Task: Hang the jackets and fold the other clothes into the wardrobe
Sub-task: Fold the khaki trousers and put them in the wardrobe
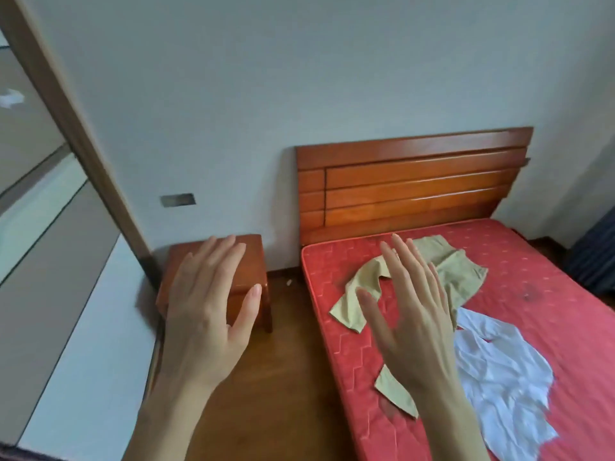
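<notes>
A khaki garment (456,271) lies spread and crumpled on the red mattress (532,261), partly hidden behind my right hand. A white garment (499,371) lies crumpled nearer to me on the same mattress. My left hand (206,311) is raised with fingers straight, in front of the wooden bedside table, holding nothing. My right hand (409,321) is also raised with fingers straight, above the mattress's left side, holding nothing. The wardrobe (43,201) with grey and white sliding panels stands along the left edge.
A wooden bedside table (253,257) sits between the wardrobe and the bed. The wooden headboard (406,181) stands against the pale wall. Brown wooden floor (286,377) runs between wardrobe and bed. Something dark (595,251) stands at the right edge.
</notes>
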Demonstrator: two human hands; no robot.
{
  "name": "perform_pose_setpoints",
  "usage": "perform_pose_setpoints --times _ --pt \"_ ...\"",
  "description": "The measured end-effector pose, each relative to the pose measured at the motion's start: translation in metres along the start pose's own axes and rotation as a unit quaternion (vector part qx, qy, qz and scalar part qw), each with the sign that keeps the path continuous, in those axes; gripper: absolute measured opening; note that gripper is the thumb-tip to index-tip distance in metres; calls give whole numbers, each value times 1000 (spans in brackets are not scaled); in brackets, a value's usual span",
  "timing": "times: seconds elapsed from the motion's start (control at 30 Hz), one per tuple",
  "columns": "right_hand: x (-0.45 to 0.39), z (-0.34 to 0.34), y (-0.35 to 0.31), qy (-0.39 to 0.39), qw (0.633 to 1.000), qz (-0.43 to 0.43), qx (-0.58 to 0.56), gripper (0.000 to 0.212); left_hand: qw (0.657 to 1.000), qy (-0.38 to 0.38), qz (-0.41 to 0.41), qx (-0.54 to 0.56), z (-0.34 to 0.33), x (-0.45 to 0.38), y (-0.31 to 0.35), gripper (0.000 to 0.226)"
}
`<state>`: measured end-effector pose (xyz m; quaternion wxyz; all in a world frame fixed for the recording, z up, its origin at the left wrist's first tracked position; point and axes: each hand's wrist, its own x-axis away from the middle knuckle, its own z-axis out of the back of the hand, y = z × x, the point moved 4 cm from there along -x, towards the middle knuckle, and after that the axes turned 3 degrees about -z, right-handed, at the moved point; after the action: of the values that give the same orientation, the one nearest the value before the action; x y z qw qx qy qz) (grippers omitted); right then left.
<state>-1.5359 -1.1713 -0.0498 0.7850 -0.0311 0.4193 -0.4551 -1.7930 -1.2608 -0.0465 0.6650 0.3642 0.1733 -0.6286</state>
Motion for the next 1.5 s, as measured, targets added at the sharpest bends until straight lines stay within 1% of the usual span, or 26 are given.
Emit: perform_pose_setpoints --times 0.2,0.33,0.43,0.6,0.77,1.0,1.2,1.4,1.5 --pt "-12 26 102 36 994 -70 69 64 994 -45 -66 70 -103 -51 71 57" --pt "-17 43 146 58 988 -115 89 68 986 -71 -98 111 -151 -78 109 56" --pt "-22 48 170 69 982 -144 97 68 980 -93 -119 130 -186 -95 124 55" --pt "-34 40 207 68 972 -183 129 67 970 -126 -139 153 -247 -122 132 54" --pt "-60 16 241 74 962 -216 152 65 958 -147 -171 175 -309 -158 124 54" --pt "-126 -22 287 91 932 -277 214 64 932 -183 -210 233 -397 -251 104 53" --pt "-169 -50 324 113 898 -340 255 69 910 -213 -256 248 -472 -329 91 56" --pt "-185 -40 357 102 871 -373 302 67 879 -229 -297 293 -540 -360 126 54" --pt "-187 -33 375 104 866 -375 313 65 871 -237 -298 311 -567 -361 150 55"
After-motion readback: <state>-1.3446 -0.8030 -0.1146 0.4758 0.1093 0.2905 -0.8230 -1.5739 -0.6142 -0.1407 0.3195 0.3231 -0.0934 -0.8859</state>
